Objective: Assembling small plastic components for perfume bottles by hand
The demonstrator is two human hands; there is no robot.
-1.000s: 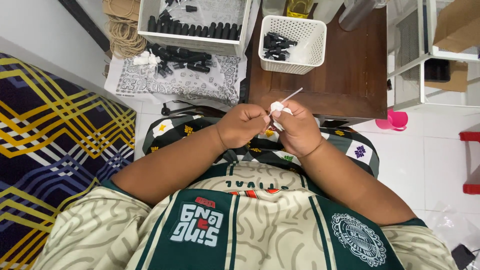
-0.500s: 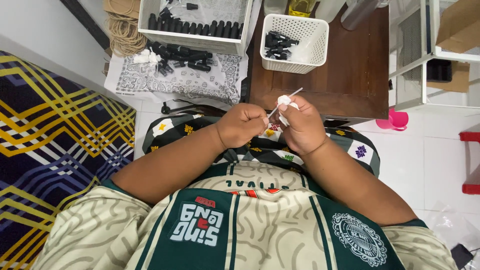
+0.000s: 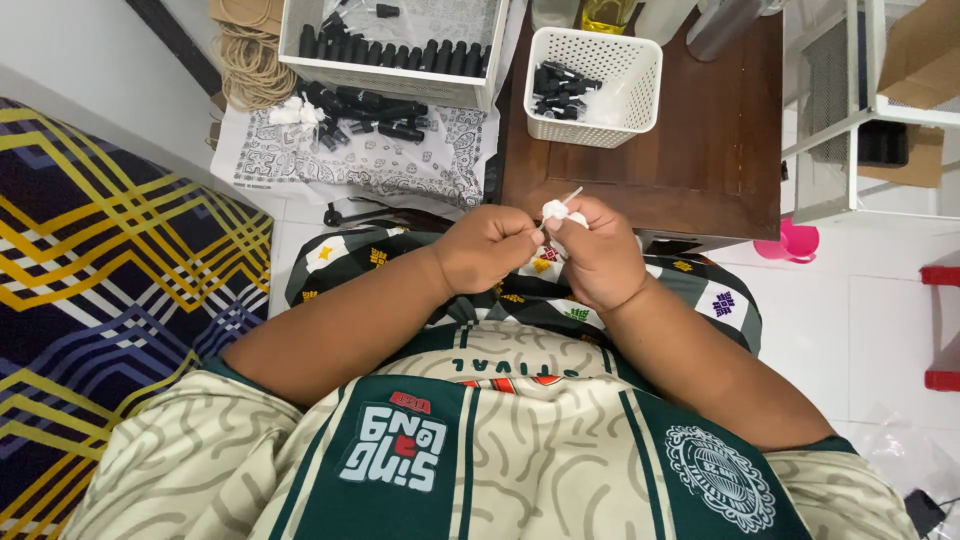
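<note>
Object: small white plastic pump head with a thin clear tube (image 3: 556,208)
Colour: white, the tube is see-through
Pose: tube points up and to the right, tilted
Place: pinched between the fingertips, above the lap

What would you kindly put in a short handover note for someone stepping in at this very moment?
Left hand: closed, fingertips pinching the small white pump cap.
Right hand: closed around the same cap from the other side; its thin tube points up and away.
Things: white basket on the brown table holds black parts; white tray holds a row of black bottles; more bottles and white caps lie on the patterned cloth.
Done: one cap in hand.
Left: cannot tell from this view.
</note>
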